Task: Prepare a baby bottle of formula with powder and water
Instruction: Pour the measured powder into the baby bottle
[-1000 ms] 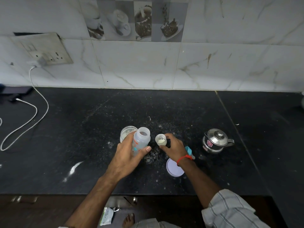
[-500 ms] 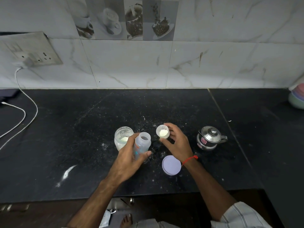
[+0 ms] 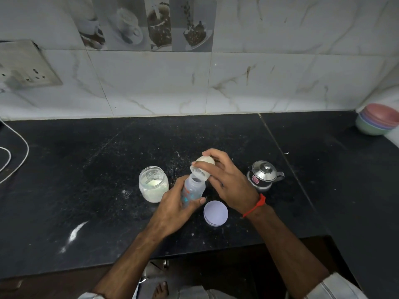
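Observation:
My left hand (image 3: 172,209) grips a clear baby bottle (image 3: 193,189) with an orange and blue print, standing open-mouthed on the black counter. My right hand (image 3: 228,182) pinches a small clear cap (image 3: 201,170) holding powder, tipped on its side with its mouth over the bottle's opening. An open glass jar of white powder (image 3: 153,183) stands just left of the bottle. The jar's lilac lid (image 3: 216,213) lies flat on the counter in front of my right wrist.
A small lidded steel pot (image 3: 264,174) stands right of my right hand. Stacked pastel bowls (image 3: 377,121) sit at the far right by the wall. A white cable (image 3: 13,160) loops at the left edge. Spilled powder (image 3: 75,233) streaks the counter (image 3: 86,152).
My right hand lifted the small cap of powder and tipped it over the bottle's mouth. My left hand kept hold of the bottle. The view shifted right, bringing the bowls into sight.

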